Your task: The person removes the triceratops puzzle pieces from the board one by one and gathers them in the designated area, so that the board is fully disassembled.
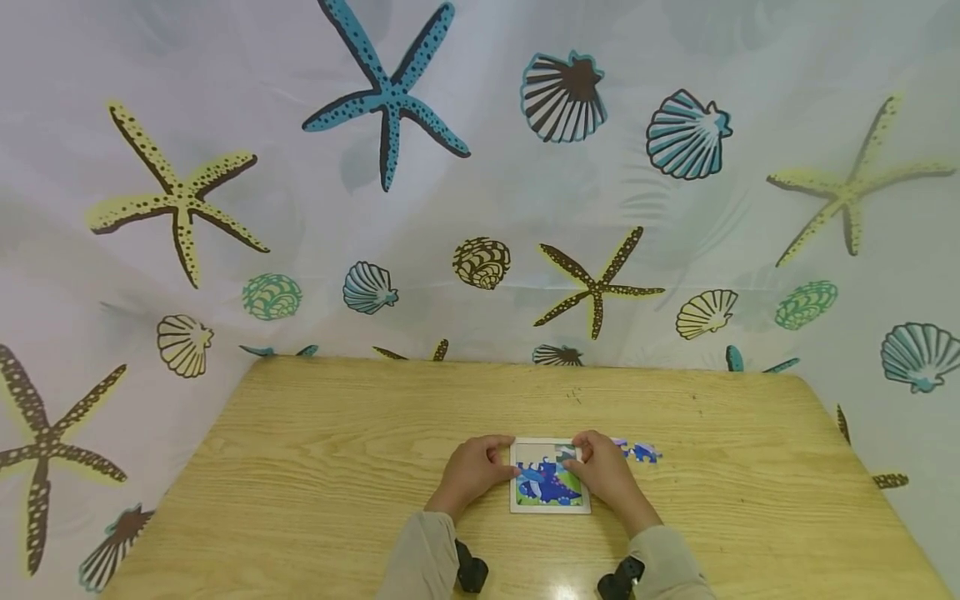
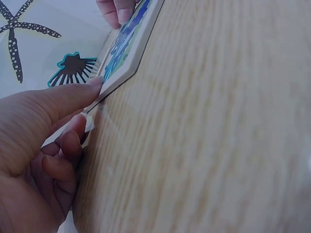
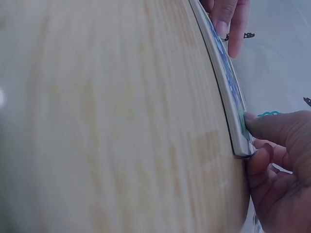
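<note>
A small jigsaw puzzle (image 1: 549, 488) with a blue dinosaur picture lies on the table in a white frame (image 1: 551, 509). Bare beige backing shows near its top left. My left hand (image 1: 474, 471) holds the frame's left side, the thumb on the rim and the index finger reaching the top left corner. On the opposite side, my right hand (image 1: 606, 475) grips the frame near the top right, its thumb (image 3: 265, 127) lying over the edge onto the picture. The other fingers curl beside the frame in both wrist views.
Loose blue and purple puzzle pieces (image 1: 645, 452) lie on the wooden table (image 1: 337, 467) just right of my right hand, partly hidden by it. A white curtain (image 1: 465, 200) printed with starfish and shells hangs behind and along the table's sides.
</note>
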The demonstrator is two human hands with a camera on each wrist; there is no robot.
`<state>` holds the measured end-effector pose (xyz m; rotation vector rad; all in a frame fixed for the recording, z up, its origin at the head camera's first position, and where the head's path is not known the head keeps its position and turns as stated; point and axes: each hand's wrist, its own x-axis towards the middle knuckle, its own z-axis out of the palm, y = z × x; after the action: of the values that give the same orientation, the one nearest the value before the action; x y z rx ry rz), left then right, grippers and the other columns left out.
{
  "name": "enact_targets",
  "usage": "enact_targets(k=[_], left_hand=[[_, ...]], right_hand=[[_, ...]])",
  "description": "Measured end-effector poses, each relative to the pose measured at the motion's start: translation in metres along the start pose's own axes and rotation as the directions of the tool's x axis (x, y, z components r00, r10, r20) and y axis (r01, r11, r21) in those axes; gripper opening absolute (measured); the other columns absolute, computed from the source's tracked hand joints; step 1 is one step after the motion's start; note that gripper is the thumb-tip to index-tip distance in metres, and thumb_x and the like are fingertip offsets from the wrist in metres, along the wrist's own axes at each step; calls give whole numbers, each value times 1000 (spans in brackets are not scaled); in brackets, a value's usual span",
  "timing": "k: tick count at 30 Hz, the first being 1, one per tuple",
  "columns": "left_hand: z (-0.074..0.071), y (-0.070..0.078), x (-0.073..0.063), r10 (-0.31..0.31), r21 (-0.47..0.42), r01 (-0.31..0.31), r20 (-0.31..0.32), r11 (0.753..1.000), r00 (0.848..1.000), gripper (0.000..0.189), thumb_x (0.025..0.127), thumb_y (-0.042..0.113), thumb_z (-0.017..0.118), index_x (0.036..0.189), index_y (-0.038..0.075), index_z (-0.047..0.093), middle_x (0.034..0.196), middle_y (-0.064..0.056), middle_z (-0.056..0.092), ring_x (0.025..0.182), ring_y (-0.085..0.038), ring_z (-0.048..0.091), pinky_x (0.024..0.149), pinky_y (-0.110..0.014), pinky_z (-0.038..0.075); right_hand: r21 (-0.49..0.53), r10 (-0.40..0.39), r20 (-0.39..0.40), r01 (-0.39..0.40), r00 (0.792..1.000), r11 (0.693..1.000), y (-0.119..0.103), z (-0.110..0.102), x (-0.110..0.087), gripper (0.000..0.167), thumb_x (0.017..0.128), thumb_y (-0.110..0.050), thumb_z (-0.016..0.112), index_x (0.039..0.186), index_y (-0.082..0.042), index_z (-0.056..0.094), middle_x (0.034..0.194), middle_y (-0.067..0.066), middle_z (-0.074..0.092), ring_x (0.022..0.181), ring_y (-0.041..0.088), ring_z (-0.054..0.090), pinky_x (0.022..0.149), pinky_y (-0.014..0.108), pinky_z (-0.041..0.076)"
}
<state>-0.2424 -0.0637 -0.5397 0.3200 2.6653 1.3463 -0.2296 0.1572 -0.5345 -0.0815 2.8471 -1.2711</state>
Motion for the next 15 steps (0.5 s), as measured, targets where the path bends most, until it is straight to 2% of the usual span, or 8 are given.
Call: enact_targets(k=[6, 10, 15], left_hand=[[0, 1, 0, -15, 7, 15, 1, 1000, 1000, 48, 78, 20, 78, 123, 9, 65, 61, 4, 50, 53, -11, 39, 53, -27, 33], [-1, 2, -1, -12, 5, 12, 0, 1000, 1000, 48, 78, 20, 78, 123, 8, 65, 61, 4, 50, 53, -11, 39, 53, -27, 33], [0, 2, -2, -6, -8, 6, 0, 1000, 1000, 48, 78, 19, 78, 123, 8, 64, 61, 3, 51, 53, -11, 39, 54, -27, 33]], right_hand=[[2, 6, -14, -6, 1000, 1000, 2, 2, 0, 25, 84, -9, 71, 105, 0, 60, 76, 4, 46, 68, 16, 42, 62, 31, 36], [1, 1, -25, -1, 1000, 1000, 2, 3, -1, 17, 84, -9, 71, 97, -3, 63, 79, 4, 47, 71, 16, 43, 63, 30, 37], [-16, -3, -39, 2, 999, 1000, 3, 5, -2, 21, 84, -10, 71, 100, -2, 61, 82, 5, 46, 74, 17, 43, 66, 31, 37]])
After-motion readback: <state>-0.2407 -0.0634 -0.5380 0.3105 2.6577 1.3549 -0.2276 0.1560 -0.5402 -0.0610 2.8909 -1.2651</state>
